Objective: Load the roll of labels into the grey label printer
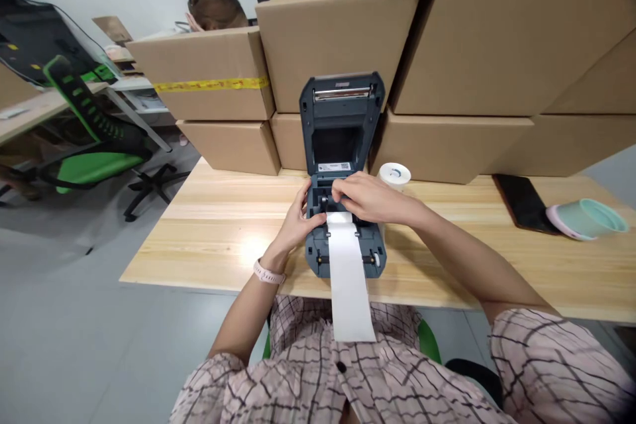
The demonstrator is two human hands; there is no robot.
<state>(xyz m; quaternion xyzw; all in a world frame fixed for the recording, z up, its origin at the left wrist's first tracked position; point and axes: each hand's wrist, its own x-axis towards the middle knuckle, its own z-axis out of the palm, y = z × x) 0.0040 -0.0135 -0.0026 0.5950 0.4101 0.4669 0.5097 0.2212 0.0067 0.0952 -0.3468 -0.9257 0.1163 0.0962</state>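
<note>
Head view, paper strip: white paper strip [348, 285] lying in the opened printer [330, 175], its near end reaching past the front edge toward the checked shirt [298, 377].
Strip's long axis: straight from the printer's well toward the wearer's body.
Far end of strip: between the hands, just right of the left thumb tip and just on the near side of the right fingers; both hands are close, and I cannot tell which is nearer.
Left hand: left hand [297, 224] spread, thumb well apart from the fingers, fingers along the printer's left side, thumb over its rim; no grip on the strip shows.
Right hand: right hand [370, 197] reaching over the printer's right side, fingers curled above the well; whether they grip anything is hidden.
Printer lid: lid [340, 118] raised, leaning back toward the boxes.
Beside printer: white roll [395, 174] upright behind the right wrist.
Wooden table: table [199, 232], with phone [524, 202] and cup [589, 218] lying far right.
Behind: stacked cardboard boxes [338, 46]; another person's head [216, 3] beyond.
</note>
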